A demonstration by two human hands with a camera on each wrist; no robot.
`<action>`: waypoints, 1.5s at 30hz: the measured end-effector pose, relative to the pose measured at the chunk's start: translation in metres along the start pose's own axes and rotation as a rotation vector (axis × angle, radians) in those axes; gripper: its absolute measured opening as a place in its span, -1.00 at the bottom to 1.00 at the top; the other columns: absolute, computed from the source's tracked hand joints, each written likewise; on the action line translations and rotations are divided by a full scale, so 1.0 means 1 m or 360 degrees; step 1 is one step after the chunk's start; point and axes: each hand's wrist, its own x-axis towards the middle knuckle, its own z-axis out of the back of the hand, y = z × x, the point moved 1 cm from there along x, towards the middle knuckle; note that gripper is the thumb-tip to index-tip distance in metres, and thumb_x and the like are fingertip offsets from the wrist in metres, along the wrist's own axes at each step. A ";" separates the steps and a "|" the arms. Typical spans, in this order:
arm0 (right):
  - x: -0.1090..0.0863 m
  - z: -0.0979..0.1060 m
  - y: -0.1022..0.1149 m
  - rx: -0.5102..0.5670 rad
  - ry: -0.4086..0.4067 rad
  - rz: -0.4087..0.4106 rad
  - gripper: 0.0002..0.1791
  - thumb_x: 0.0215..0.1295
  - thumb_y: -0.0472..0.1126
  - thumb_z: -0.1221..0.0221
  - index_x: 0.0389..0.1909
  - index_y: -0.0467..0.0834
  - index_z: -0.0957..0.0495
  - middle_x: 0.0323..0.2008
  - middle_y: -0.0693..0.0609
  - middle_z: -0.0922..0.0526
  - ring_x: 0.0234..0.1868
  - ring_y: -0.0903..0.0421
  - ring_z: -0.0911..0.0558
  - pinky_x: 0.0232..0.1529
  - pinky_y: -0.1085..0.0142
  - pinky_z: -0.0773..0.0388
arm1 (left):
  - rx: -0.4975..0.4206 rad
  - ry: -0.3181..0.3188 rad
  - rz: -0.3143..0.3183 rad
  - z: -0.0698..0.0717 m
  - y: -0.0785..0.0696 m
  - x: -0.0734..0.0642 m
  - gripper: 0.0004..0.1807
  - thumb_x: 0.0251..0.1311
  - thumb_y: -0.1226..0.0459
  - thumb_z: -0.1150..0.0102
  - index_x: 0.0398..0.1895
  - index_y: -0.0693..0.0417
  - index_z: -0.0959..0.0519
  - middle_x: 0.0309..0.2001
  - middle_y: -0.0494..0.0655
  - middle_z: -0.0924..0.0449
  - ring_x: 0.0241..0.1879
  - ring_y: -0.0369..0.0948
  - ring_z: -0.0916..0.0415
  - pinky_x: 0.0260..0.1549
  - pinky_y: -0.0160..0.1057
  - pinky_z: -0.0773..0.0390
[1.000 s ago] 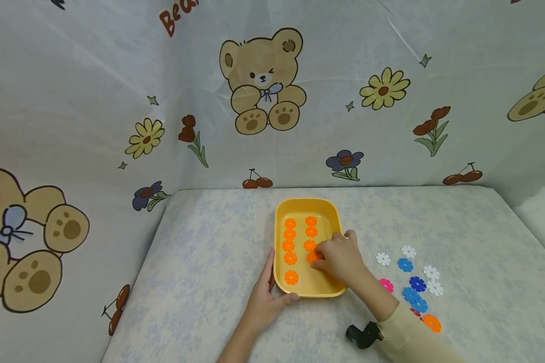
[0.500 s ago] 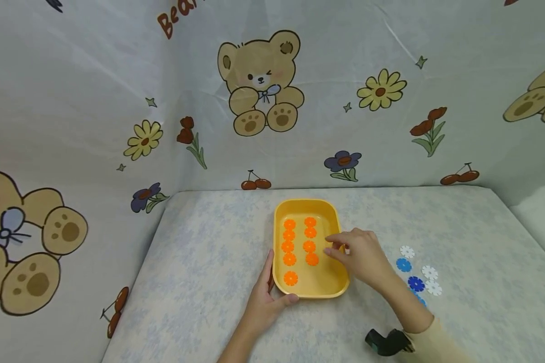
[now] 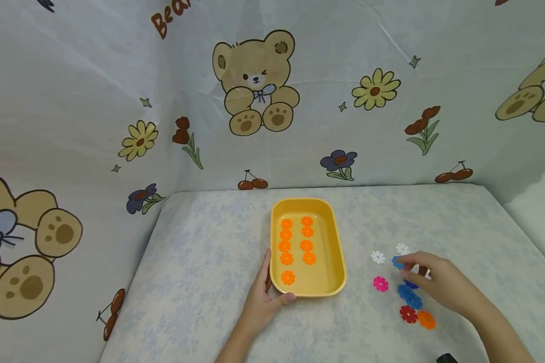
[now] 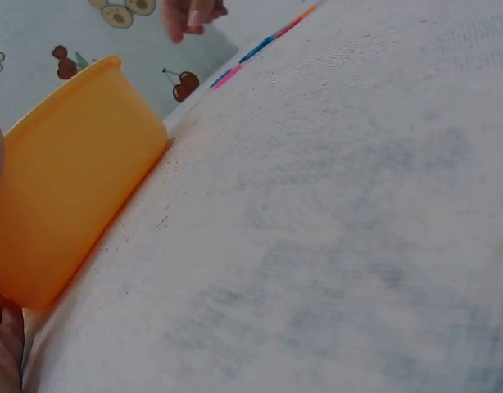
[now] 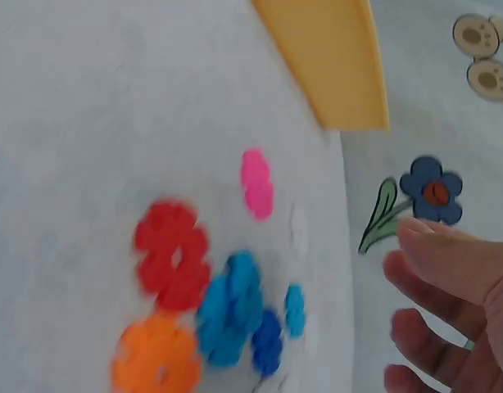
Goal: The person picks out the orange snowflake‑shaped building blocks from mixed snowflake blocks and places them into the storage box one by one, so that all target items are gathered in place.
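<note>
A yellow tray point(image 3: 336, 282) stands on the table with two columns of orange snowflake discs point(image 3: 288, 278) inside. My left hand point(image 3: 260, 302) grips its near left corner, thumb on the front rim and fingers along the left side; the left wrist view shows the tray's outer wall point(image 4: 79, 180). My right hand point(image 3: 445, 282) hovers over loose discs right of the tray, fingers loosely bent. In the right wrist view nothing shows between those fingers. Near it lie a light blue disc point(image 3: 397, 262), overlapping blue discs point(image 3: 410, 296) and a dark blue disc partly hidden by the hand.
Other loose discs lie close by: pink point(image 3: 380, 284), red point(image 3: 409, 314), orange point(image 3: 426, 319) and white point(image 3: 378, 257). A small black object point(image 3: 447, 358) shows at the bottom edge. A bear-print cloth point(image 3: 300, 151) hangs behind the table.
My right hand has left the tray and moved right to above the loose discs. My left hand keeps its grip on the tray. The orange discs stay in their columns.
</note>
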 end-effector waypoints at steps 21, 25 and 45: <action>-0.043 -0.029 -0.059 -0.0080 0.0280 -0.0317 -0.53 -0.01 -0.04 -0.50 -0.10 -0.11 -0.61 -0.16 0.10 -0.63 -0.16 0.12 -0.54 -0.20 0.33 -0.63 | -0.0017 -0.0009 0.0008 0.000 0.001 0.001 0.19 0.11 0.17 -0.46 0.62 -0.26 0.21 0.60 -0.33 0.22 0.58 -0.25 0.17 0.39 -0.49 -0.03; -0.045 -0.030 -0.061 -0.0100 0.0202 -0.0329 -0.52 -0.04 0.02 -0.51 -0.14 -0.10 -0.61 -0.22 0.10 -0.61 -0.24 0.19 -0.49 -0.28 0.45 -0.57 | -0.0011 0.0000 -0.0001 0.000 0.001 0.001 0.19 0.11 0.17 -0.46 0.62 -0.25 0.22 0.60 -0.32 0.23 0.58 -0.24 0.17 0.39 -0.51 -0.04; -0.039 -0.035 -0.044 0.0043 0.0132 -0.0217 -0.48 -0.06 0.05 -0.51 -0.05 -0.07 -0.69 -0.41 0.15 -0.53 -0.47 0.32 -0.34 -0.51 0.46 -0.33 | -0.0045 0.0012 -0.0011 0.000 0.000 0.000 0.19 0.13 0.19 -0.44 0.62 -0.18 0.24 0.60 -0.31 0.22 0.59 -0.23 0.18 0.41 -0.46 -0.04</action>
